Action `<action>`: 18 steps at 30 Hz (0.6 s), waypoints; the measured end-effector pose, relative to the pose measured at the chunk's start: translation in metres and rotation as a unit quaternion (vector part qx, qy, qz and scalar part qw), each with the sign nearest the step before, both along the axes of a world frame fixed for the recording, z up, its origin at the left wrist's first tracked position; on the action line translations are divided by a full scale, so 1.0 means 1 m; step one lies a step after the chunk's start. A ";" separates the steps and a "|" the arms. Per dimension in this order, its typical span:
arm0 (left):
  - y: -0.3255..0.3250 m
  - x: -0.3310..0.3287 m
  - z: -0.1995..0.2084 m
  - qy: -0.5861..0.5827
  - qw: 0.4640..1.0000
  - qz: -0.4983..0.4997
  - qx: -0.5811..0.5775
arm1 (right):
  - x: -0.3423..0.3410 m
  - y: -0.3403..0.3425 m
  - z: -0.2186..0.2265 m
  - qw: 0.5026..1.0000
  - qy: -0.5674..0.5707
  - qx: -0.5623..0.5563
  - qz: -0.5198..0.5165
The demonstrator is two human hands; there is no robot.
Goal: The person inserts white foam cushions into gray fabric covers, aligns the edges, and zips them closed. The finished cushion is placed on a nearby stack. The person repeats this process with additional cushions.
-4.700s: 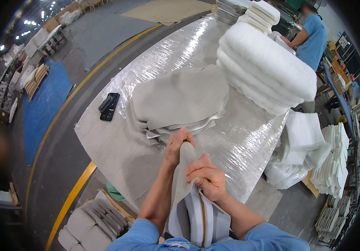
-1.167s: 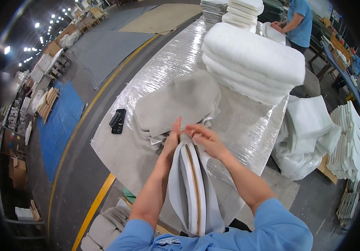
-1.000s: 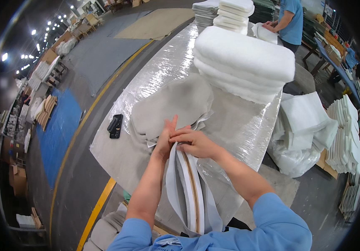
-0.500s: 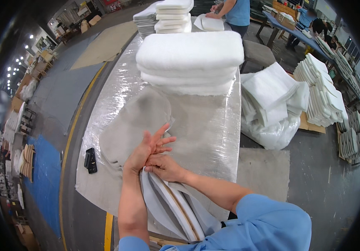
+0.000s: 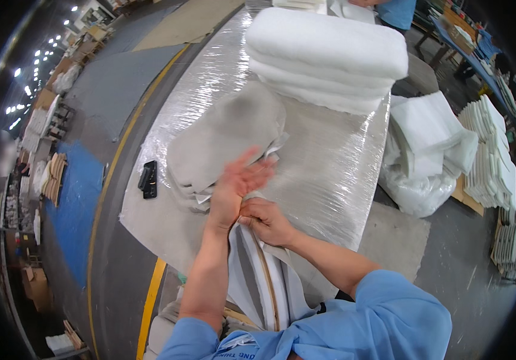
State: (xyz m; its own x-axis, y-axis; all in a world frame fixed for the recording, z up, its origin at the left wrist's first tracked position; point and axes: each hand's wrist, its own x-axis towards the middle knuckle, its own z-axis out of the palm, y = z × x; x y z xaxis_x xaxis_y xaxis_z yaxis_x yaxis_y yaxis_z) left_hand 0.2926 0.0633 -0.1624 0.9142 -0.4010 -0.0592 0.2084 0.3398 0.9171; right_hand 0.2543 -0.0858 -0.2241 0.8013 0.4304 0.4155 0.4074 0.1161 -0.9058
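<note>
Close to my body stands a padded cushion [image 5: 265, 279] on edge, white layers either side of a thin brown strip. A grey fabric cover [image 5: 292, 277] hangs open along both sides of it. My right hand [image 5: 265, 222] pinches the cover's far end, thumb and fingers closed on the cloth. Beside it, my left hand [image 5: 243, 180] is raised with fingers spread and blurred; its wrist lies against the cover's end, and I see nothing in its fingers. Just beyond lies a pile of grey fabric covers [image 5: 225, 135] on the plastic-wrapped table [image 5: 324, 162].
A tall stack of white padding [image 5: 327, 54] occupies the table's far part. Left of the covers lies a small black object [image 5: 148, 180]. A plastic bag of white pads [image 5: 423, 192] and stacked white pieces [image 5: 489, 150] stand at right. Another person [image 5: 397, 12] works at the far end.
The view has shifted, so the table sits further right and higher. My left fingers have blurred with motion. My right hand keeps its pinch on the cover's end.
</note>
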 end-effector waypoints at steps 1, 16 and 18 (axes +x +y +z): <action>0.004 -0.006 -0.012 0.002 0.993 0.118 -0.014 | 0.001 -0.003 -0.001 1.000 0.006 0.008 -0.004; -0.060 -0.319 -0.105 0.264 0.916 0.220 0.208 | 0.075 -0.028 0.003 0.964 0.249 -0.033 0.090; -0.068 -0.353 -0.106 0.365 0.889 0.247 0.125 | 0.069 -0.060 -0.004 0.963 0.261 0.002 0.069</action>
